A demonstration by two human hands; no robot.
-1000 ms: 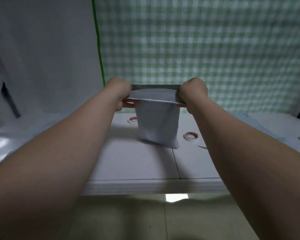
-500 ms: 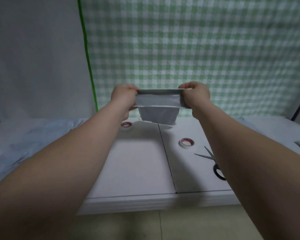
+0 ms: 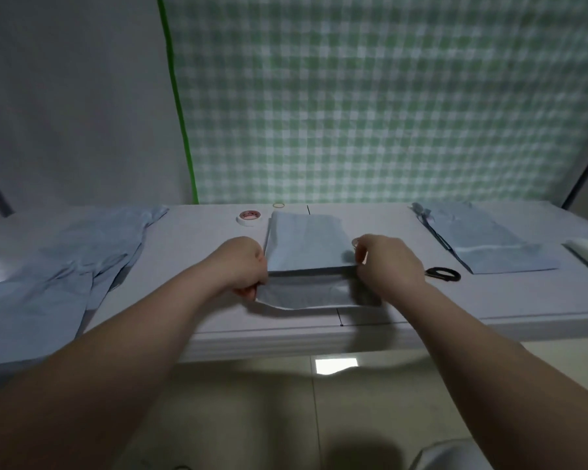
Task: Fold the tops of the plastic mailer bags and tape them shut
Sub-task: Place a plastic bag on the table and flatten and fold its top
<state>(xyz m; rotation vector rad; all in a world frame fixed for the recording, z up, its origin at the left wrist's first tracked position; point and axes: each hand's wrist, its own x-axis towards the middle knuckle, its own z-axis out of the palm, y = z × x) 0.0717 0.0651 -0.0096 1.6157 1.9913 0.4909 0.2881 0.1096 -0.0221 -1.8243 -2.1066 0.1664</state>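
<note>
A pale grey plastic mailer bag (image 3: pixel 306 244) lies flat on the white table (image 3: pixel 190 273), its open top flap (image 3: pixel 306 293) pointing toward me near the front edge. My left hand (image 3: pixel 241 266) pinches the bag's left edge at the fold line. My right hand (image 3: pixel 386 262) pinches the right edge at the same line. A tape roll (image 3: pixel 249 217) with a red core sits just behind the bag to the left. A second tape roll is mostly hidden behind my right hand.
Black-handled scissors (image 3: pixel 442 274) lie right of my right hand. More mailer bags (image 3: pixel 482 242) lie at the right, and a heap of them (image 3: pixel 65 266) at the left. A rubber band (image 3: pixel 279 205) rests at the back. A green checked curtain hangs behind.
The bag was held up in the air between both hands. It has come down and now lies flat on the table, with both hands still holding its top corners.
</note>
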